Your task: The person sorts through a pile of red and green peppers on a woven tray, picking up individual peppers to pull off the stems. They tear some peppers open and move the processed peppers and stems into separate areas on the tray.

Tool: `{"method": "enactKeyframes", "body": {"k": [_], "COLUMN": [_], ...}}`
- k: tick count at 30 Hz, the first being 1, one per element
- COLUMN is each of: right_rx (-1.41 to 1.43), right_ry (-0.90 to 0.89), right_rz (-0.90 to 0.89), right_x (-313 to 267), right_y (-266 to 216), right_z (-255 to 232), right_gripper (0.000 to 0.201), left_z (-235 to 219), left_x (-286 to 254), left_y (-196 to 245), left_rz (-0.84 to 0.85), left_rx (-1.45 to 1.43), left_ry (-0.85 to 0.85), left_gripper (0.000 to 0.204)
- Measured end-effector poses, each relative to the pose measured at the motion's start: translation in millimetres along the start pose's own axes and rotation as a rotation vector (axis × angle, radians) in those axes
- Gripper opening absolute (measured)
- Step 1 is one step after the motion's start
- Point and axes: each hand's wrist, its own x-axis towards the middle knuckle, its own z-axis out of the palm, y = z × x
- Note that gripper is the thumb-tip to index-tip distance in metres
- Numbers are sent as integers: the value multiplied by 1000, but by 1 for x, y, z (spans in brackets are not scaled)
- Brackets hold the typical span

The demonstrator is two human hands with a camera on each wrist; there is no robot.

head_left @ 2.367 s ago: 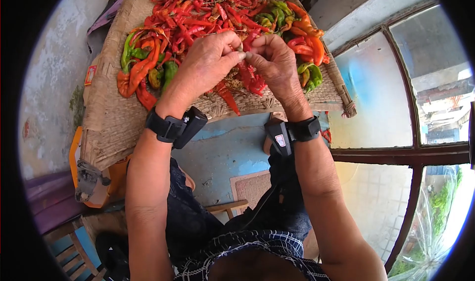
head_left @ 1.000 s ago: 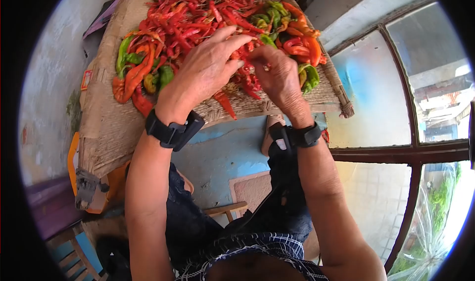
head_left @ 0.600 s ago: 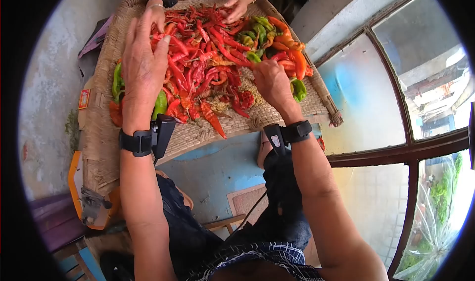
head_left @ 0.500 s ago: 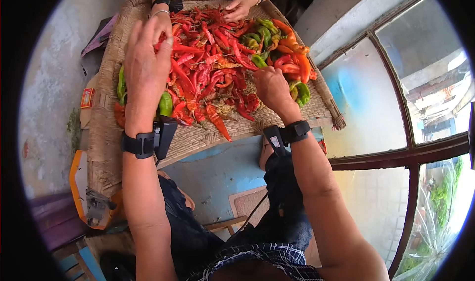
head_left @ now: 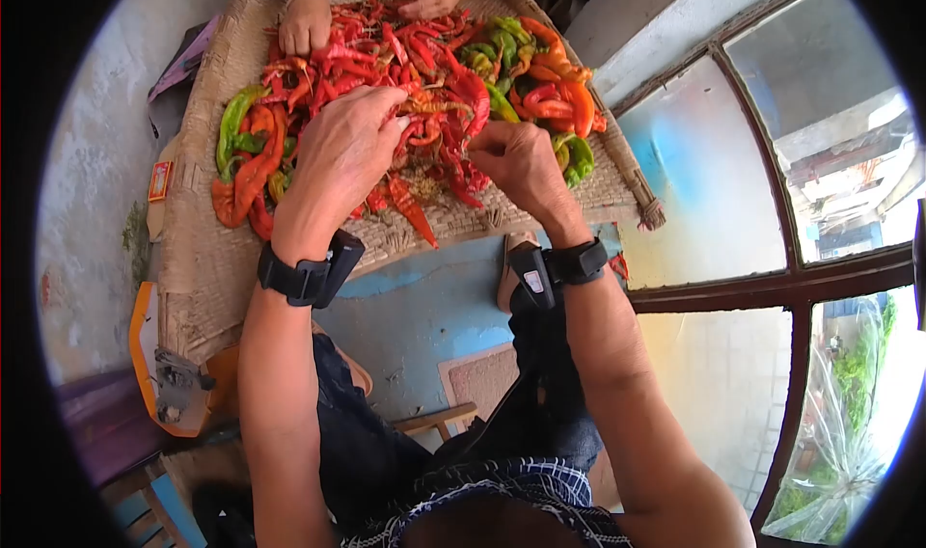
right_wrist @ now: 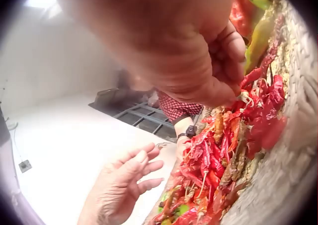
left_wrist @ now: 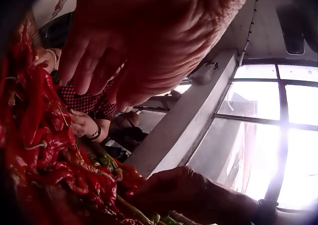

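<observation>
A heap of red chili peppers (head_left: 386,56), many wrinkled and dry, covers a woven mat (head_left: 198,268). My left hand (head_left: 342,152) hovers over the near middle of the heap, palm down. In the right wrist view the same left hand (right_wrist: 119,190) shows loosely spread fingers and holds nothing. At the heap's right side my right hand (head_left: 526,167) has its thumb and fingers curled together. Its fingertips pinch at a red chili pepper (right_wrist: 252,77), partly hidden by the hand. Pale seeds (head_left: 420,196) lie scattered near the front.
Green and orange peppers lie at the right (head_left: 555,80) and left (head_left: 256,167) of the heap. Across the mat another person's hands (head_left: 307,22) work at the far side. A window (head_left: 714,162) stands to the right, a grey wall (head_left: 125,95) to the left.
My hands met over the heap, then parted. My left hand reached far left toward the other person's hand, then came back right over the peppers. The right hand stayed at the right side.
</observation>
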Motion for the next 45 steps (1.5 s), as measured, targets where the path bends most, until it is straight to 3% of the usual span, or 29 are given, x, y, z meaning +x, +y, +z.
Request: {"method": "enactKeyframes", "body": {"k": [1,3,5,6,9,10,14,15,17,18,19,21,23,25,27,30,39,41,42,43,45], "right_rx": [93,122,-203,-283,-403,-399,-386,-381,-94,-60,-54,215,205,-191,-247,-300,-456,-444,-510,-513,-499], "right_ry": [3,78,303,180,193,101,66,67,127,71,68,57,3,9,-21,-153,-111,-295,-358,-363,-448], "right_rz": [3,-37,-172,-71,62,124,199,194,48,90,87,-54,-85,-172,-232,-104,-117,-90,-82,-85,-150], "right_x": [-2,2,14,18,26,32,50,54,61,65,67,67,71,62,64,72,136,149,154,154,152], "right_y": [-4,4,24,31,29,30,37,41,47,49,40,17,-5,-28,-31,-41,-62,-59,-57,-59,-62], "right_z": [-2,2,8,8,20,20,30,34,45,52,56,63,73,76,85,83,118,125,126,122,110], "right_gripper": [11,8,15,25,40,54,73,73,78,79,79,82,86,91,96,103,97,92,72,72,49], "left_z": [2,10,9,9,5,5,4,2,-4,-7,-10,-12,-19,-25,-31,-39,-49,-52,-54,-57,-59], "left_x": [-1,-2,-1,-2,3,3,2,3,4,4,3,1,-1,-5,-9,-14,-13,-15,-15,-16,-18], "left_y": [1,-1,3,4,4,5,1,1,-3,-5,-7,-16,-22,-30,-31,-30,-37,-37,-36,-37,-38], "left_rz": [-14,44,32,27,15,8,-25,-67,-90,-113,-139,-134,-171,-158,-225,-235,-280,-283,-281,-287,-302], "left_rx": [-32,6,71,71,55,56,81,89,120,143,164,217,268,293,316,305,230,227,221,218,254], "left_ry": [-72,-52,-139,-145,-132,-121,-86,-106,-84,-63,-45,2,33,73,79,76,192,209,205,208,172], "left_gripper": [28,27,28,28,28,28,26,26,25,24,23,24,24,24,23,24,22,23,22,22,21]}}
